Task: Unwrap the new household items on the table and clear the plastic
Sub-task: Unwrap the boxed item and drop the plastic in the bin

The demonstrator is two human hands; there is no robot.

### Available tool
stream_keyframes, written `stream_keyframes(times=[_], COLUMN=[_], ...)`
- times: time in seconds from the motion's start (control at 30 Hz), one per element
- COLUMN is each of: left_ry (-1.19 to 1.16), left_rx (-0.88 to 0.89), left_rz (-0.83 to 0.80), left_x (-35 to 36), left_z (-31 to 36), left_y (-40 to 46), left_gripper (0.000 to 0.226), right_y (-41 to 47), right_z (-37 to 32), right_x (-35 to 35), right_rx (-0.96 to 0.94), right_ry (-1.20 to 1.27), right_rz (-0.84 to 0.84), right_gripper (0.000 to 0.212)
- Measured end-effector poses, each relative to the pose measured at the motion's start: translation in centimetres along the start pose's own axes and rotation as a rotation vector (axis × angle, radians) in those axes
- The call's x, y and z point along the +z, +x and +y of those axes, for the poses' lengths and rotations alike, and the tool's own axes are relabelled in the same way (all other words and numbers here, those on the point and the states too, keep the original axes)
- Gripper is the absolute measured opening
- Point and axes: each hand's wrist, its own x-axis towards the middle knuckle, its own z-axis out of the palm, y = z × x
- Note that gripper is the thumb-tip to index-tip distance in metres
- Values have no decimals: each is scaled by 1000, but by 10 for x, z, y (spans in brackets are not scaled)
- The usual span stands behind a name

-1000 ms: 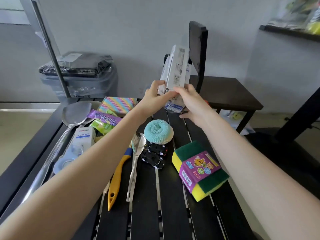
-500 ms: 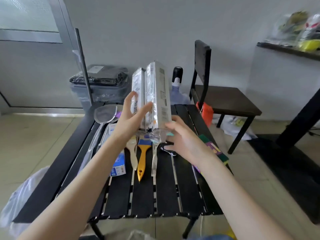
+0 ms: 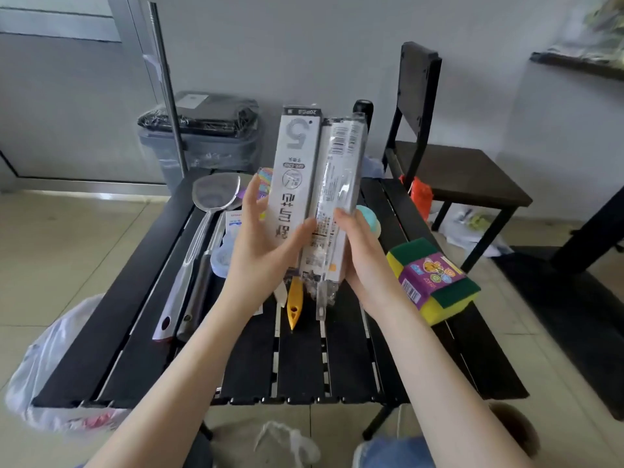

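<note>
Holding the box pack [image 3: 317, 197] upright above the table [image 3: 256, 359] now, with both hands on its lower half. The left hand [image 3: 266, 251] is cupping the near box, thumb across the printed face and fingers curling round the far edge. The right hand [image 3: 366, 261] is wrapping round the other box, fingertips [image 3: 339, 214] pressing on the clear plastic.

What's changing: a second ago the pack was out past the far end of the table at arm's length, and now it's coming in close with the big "5" face turned toward the camera and upside down. So it looks like they're turning it over and hunting for a seam or loose flap. The plastic is bunching and hanging loose at the bottom, which seems like the place to start tearing.

The wrap isn't off yet, so this item is only just getting started. The sponge pack [image 3: 434, 280] at the right edge is also sitting in its wrapper. A white bag [image 3: 44, 376] by the left corner, on the floor, could take the plastic, I guess.
</note>
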Motion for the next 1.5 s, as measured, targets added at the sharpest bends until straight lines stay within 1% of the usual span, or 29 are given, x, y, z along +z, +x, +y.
stream_keyframes(times=[0.07,0.1,0.13,0.17,0.23,0.33,0.43,0.5,0.57,0.63,0.67,0.77,0.8,0.87,0.97,1.0,1.1,1.2,1.23,1.3,1.4,1.43,1.5], left_ry=[-43,-58,-74,-91,-121,-119,-102,-112,-114,-75,-52,-46,-85,-205,-201,-197,-188,-192,-200,-222,-227,-215,-205], left_rx=[-29,-45,-73,-100,-144,-177,-161,-143,-106,-63,-38,30,36,2,8,5,-20,1,12,16,26,34,39], left_rz=[-1,-5,-7,-8,-30,-88,-126,-144,-170,-195,-194,-130,-88,-16,-59,-66,-78,-81,-74,-73,-102,-116,-112], left_x=[0,0,0,-1,-3,-6,-10,-13,-16,-18,-19,-16,-15,-14,-11,-10,-8,-2,1,4,0,-1,-2], left_z=[-2,-3,-3,-5,-9,-12,-11,-11,-12,-12,-12,-13,-14,-14,-14,-15,-20,-22,-20,-19,-21,-22,-24], left_y=[7,10,12,14,16,13,3,-3,-7,-10,-12,-16,-15,-12,-8,-7,-9,-12,-13,-15,-13,-12,-12], left_gripper=[46,34,28,26,28,32,37,45,54,65,71,84,84,76,64,65,83,80,79,75,70,69,68], right_y=[3,5,7,8,10,8,2,-1,-1,1,1,-1,-2,-1,0,-1,-1,8,12,15,17,17,19], right_z=[1,1,2,2,5,10,13,15,14,14,13,11,11,11,15,18,22,19,18,17,20,20,19], right_x=[-5,-6,-7,-7,-6,-5,-5,-6,-6,-5,-5,-7,-9,-14,-14,-14,-11,-12,-12,-14,-15,-15,-14], right_rx=[14,20,31,49,77,84,69,57,53,10,-38,-222,-270,-298,-231,-210,-130,-33,-9,26,31,29,56], right_ry=[72,85,90,95,89,106,172,173,148,106,57,-129,-142,-100,-99,-95,-104,-80,-66,-66,-124,-157,-232], right_rz=[-11,-8,3,17,25,26,-27,-65,-63,-2,43,188,238,301,276,248,178,175,186,215,161,167,237], right_gripper=[45,44,39,32,22,21,35,38,42,49,49,36,32,26,27,28,32,41,40,34,40,39,33])
